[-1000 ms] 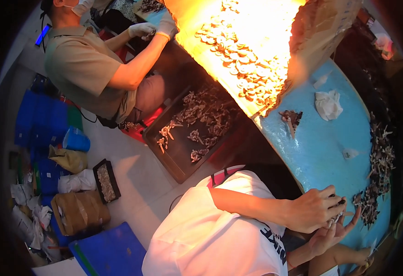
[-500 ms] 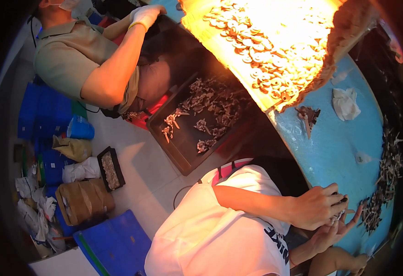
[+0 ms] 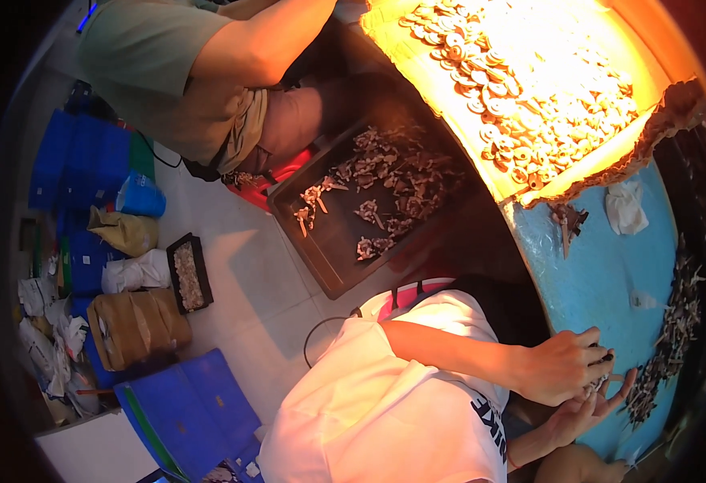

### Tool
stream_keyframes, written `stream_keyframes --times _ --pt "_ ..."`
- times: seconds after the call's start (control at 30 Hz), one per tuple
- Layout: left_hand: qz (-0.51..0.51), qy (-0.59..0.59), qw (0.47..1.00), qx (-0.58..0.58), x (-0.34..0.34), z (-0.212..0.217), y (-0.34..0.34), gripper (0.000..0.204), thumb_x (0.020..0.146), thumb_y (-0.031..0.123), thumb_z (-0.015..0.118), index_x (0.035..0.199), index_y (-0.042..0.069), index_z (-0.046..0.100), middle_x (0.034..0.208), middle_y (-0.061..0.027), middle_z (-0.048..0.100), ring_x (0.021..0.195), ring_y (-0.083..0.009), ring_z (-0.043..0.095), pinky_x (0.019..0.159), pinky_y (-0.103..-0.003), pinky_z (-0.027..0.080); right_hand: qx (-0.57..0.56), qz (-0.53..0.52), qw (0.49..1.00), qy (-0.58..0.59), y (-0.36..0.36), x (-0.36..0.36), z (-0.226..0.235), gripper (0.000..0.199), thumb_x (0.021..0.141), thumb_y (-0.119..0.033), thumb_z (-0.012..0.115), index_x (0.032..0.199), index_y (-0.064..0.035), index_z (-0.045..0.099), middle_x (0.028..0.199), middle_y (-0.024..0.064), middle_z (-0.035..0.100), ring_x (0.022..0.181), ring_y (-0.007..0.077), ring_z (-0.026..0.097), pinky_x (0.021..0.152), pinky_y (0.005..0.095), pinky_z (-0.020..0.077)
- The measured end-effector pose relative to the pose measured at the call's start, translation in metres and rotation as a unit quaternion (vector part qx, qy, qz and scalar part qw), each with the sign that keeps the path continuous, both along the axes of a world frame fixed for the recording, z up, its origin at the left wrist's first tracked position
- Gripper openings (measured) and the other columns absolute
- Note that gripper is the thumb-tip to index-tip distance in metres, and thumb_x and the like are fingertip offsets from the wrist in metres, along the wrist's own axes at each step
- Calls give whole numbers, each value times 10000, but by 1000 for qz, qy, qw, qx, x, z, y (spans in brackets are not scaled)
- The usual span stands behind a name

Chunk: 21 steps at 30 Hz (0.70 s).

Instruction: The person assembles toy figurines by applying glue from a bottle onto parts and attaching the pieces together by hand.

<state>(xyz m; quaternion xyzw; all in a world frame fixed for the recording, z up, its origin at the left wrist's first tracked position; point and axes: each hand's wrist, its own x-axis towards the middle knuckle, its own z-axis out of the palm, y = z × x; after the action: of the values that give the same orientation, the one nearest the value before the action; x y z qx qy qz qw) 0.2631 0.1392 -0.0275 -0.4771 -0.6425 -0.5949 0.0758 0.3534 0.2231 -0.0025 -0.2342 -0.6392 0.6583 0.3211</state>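
At lower right, the left hand (image 3: 561,372) closes its fingers on a dark-and-pale clump (image 3: 602,378); the right hand (image 3: 570,418) extends beneath, grip indeterminable.

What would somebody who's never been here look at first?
Probably the dazzling yellow box at the top, with its heap of little round pieces. Next, the dark tray of brown bits near the middle. Then, at lower right, the left hand gripping a small dark thing by the blue table.

I think this is a workshop: I see a worktable (image 3: 598,274), a tray (image 3: 325,253) of pieces (image 3: 421,177), blue boxes (image 3: 99,161).
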Motion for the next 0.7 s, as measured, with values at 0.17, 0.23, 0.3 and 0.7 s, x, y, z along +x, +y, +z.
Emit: stream_keyframes --times 0.17,0.23,0.3,0.7 --pt "-3 -5 1000 4 4 -1 1 486 578 181 673 980 -73 569 905 -112 557 790 -240 462 563 -302 449 9 -8 1000 -8 -2 2 0 814 705 -153 669 1374 -94 209 1219 213 446 1158 302 425 975 399 364" --pt "-5 -5 1000 5 4 0 1 483 581 181 671 980 -72 569 903 -114 558 788 -240 462 565 -302 449 8 13 1000 3 0 6 0 758 737 -120 613 1374 -88 204 1256 233 413 1183 303 405 995 385 343" --pt "-7 -3 1000 6 5 1 2 480 584 181 668 979 -72 569 901 -115 558 787 -240 462 567 -303 449 6 33 999 15 2 8 -1 703 769 -88 557 1375 -82 200 1294 252 380 1209 303 386 1015 371 322" --pt "-18 7 1000 -6 10 -1 7 448 587 166 672 962 -59 574 883 -109 552 795 -237 458 561 -299 454 -12 52 998 35 11 18 -6 710 774 -73 556 1381 -84 187 1302 238 379 1215 299 380 1013 370 329"
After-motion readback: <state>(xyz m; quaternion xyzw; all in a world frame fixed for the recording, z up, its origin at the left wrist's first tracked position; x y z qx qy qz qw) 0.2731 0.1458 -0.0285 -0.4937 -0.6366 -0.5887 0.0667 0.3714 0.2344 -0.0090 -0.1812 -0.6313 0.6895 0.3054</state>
